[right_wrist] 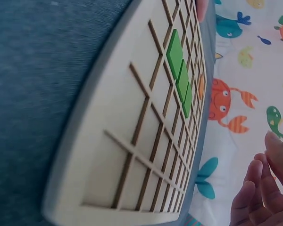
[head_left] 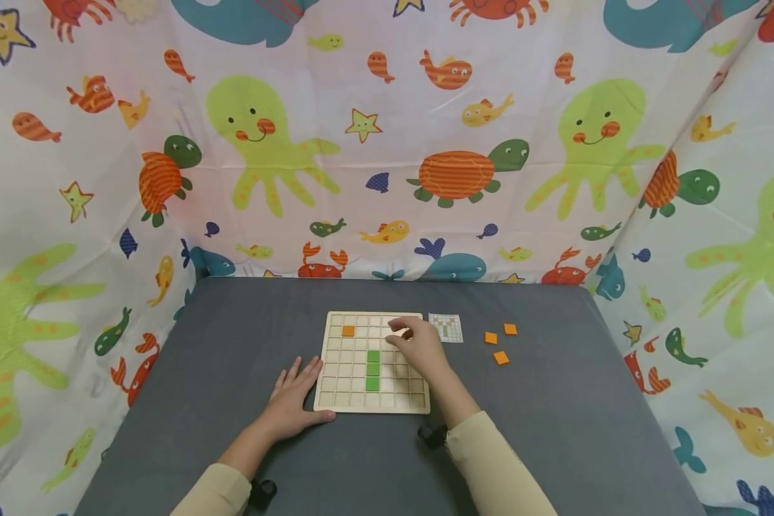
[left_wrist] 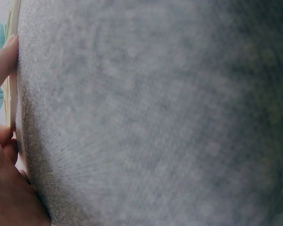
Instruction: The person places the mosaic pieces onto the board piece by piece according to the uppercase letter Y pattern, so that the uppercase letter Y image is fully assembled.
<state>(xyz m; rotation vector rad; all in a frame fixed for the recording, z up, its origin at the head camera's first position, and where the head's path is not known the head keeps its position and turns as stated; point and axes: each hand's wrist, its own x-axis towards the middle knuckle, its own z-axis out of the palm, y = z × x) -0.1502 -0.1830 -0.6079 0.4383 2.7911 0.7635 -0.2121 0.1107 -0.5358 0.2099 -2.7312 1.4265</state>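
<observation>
A wooden grid board [head_left: 345, 403] lies on the table, with three green tiles [head_left: 373, 370] in a column and one orange tile [head_left: 348, 331] at its upper left. My left hand [head_left: 292, 405] rests at the board's lower left corner, fingers spread, fingertips against the left edge and thumb along the near edge. Over the board's upper right part is my right hand [head_left: 419, 347], its index finger and thumb bent toward each other with a gap between the tips. No tile shows between the right fingers [right_wrist: 259, 176] in the right wrist view. This hand hides some squares.
A small printed pattern card [head_left: 450, 330] lies just past the board's upper right corner. Three loose orange tiles [head_left: 491, 337] lie farther right on the grey table [head_left: 542, 430]. A curtain [head_left: 374, 93] with sea animals hangs behind and at both sides.
</observation>
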